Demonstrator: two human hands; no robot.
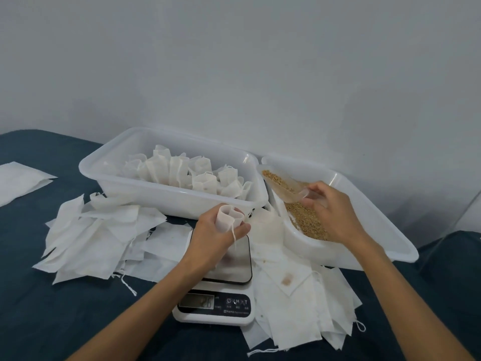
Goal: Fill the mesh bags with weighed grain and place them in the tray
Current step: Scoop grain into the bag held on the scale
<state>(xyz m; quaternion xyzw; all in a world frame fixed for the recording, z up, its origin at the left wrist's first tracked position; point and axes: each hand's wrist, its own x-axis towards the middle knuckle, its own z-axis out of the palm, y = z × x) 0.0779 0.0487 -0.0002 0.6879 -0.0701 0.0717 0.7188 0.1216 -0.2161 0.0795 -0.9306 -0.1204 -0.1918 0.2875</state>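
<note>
Hands at work over a dark blue cloth-covered counter (52, 308): our left hand (216, 235) holds a white mesh bag (229, 217) upright above the steel platform of a digital scale (221, 287), fingers curled round the bag's body so that its mouth gapes open and its drawstring hangs down past the thumb. Our right hand (330, 212) grasps the handle of a clear plastic scoop (283, 185), loaded with golden-brown grain (304, 220) and tilted with its full end pointing toward the left. The scoop sits over the grain bin (390, 230), a white plastic tub resting askew, its near corner propped on loose bags. Just beside it, to the left, stands the white tray (166, 196), where filled bags (182, 173) stand packed together in rows. Empty bags (99, 238) lie heaped on the counter left of the scale, and more (299, 308) are strewn to its right. The scale's display is lit, though we cannot read the figure. A plain pale wall (234, 61) rises behind.
</note>
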